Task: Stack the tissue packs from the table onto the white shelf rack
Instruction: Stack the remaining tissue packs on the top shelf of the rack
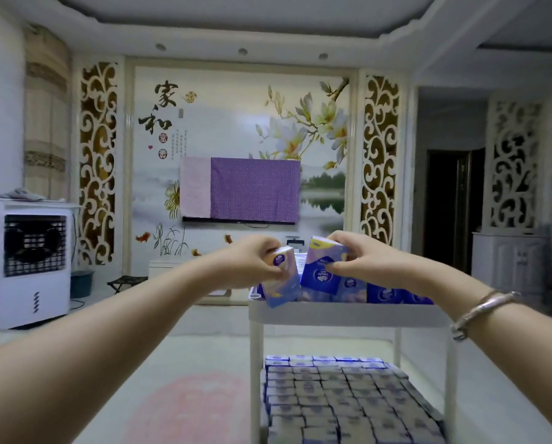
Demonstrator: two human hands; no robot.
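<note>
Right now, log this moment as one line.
left hand: grips tissue pack | right hand: grips second pack | both over white rack top shelf | lower shelf: packed

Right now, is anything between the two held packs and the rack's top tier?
Nothing visible. The left hand and right hand each hold a pack directly above the top tier, where other packs already stand to the right.

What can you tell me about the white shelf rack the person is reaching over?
The white shelf rack looks like smooth plastic, with slim upright posts carrying a rimmed top tray and a lower shelf. The lower shelf is packed with neat rows of blue and purple tissue packs. More packs line the far right part of the top tray. It stands on a pale floor. The left hand and right hand each hold a pack just over the tray's left end.
</note>
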